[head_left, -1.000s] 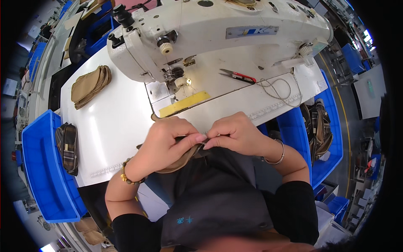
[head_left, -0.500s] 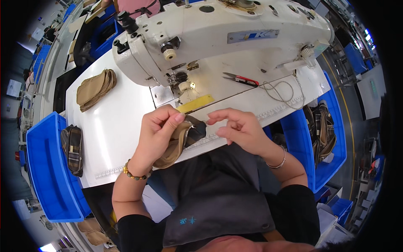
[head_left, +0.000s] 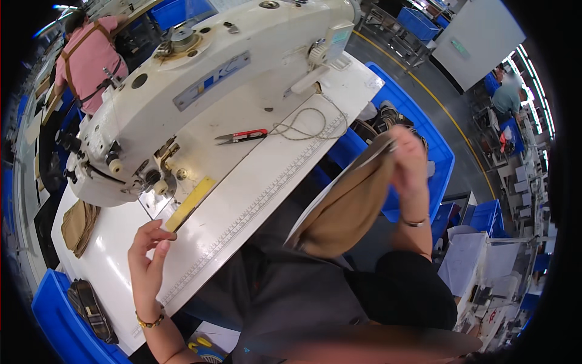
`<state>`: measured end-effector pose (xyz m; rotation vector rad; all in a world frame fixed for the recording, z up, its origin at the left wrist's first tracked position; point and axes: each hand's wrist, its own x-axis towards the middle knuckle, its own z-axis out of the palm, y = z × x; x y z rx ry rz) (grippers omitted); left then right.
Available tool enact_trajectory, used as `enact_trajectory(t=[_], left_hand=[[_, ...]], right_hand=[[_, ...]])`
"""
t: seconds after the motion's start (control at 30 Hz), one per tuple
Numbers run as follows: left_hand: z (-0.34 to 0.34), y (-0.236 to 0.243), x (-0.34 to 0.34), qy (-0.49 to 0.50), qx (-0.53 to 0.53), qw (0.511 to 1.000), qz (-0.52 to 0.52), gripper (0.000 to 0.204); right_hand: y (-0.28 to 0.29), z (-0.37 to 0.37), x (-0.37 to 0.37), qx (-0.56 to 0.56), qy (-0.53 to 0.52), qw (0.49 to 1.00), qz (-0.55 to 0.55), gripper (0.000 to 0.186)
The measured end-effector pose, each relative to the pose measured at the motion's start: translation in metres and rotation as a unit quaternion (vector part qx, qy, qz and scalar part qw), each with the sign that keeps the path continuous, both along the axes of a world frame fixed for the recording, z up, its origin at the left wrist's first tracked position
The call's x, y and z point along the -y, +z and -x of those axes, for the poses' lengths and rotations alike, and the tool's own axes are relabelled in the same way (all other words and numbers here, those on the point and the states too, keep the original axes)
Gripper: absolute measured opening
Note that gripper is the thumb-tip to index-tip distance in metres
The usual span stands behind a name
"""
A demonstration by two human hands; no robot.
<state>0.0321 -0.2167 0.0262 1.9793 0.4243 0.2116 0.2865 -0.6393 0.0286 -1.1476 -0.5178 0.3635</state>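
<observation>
the right hand [head_left: 409, 161] grips the upper end of a brown fabric piece [head_left: 351, 209], which hangs beyond the front edge of the table [head_left: 242, 188], near a blue bin [head_left: 441, 148]. the left hand [head_left: 150, 258], fingers loosely parted, is just beside a yellow strip [head_left: 191, 205]; contact cannot be told. red-handled snips [head_left: 248, 134] lie beside the sewing machine [head_left: 145, 121].

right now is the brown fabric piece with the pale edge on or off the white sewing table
Off: the right hand holds the brown fabric piece by its upper end, a gap showing between it and the table.
</observation>
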Motion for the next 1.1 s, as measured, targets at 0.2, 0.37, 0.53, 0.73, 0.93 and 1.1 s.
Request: enact_trajectory(t=[0.2,0.37,0.53,0.73,0.93,1.1], left_hand=[[0.031,-0.019,-0.073,0.093,-0.024,0.990,-0.099,0.024],[0.038,-0.023,-0.100,0.152,-0.021,0.978,-0.140,0.025],[0.065,-0.019,-0.128,0.224,-0.024,0.941,-0.252,0.025],[0.057,-0.014,-0.192,0.265,-0.018,0.855,-0.447,0.017],[0.040,-0.013,-0.219,0.293,-0.017,0.807,-0.513,0.018],[0.042,-0.024,-0.237,0.263,-0.117,0.855,-0.431,0.014]], right_hand=[[-0.030,-0.081,0.198,-0.060,-0.386,0.920,-0.031,0.028],[-0.104,-0.113,0.199,-0.163,-0.499,0.817,0.240,0.045],[-0.122,-0.146,0.157,0.131,-0.518,0.729,0.427,0.039],[-0.022,-0.070,-0.046,0.545,-0.328,0.702,0.321,0.027],[-0.009,0.003,-0.202,0.765,0.053,0.637,0.075,0.026],[-0.001,0.038,-0.278,0.803,0.210,0.558,-0.021,0.026]])
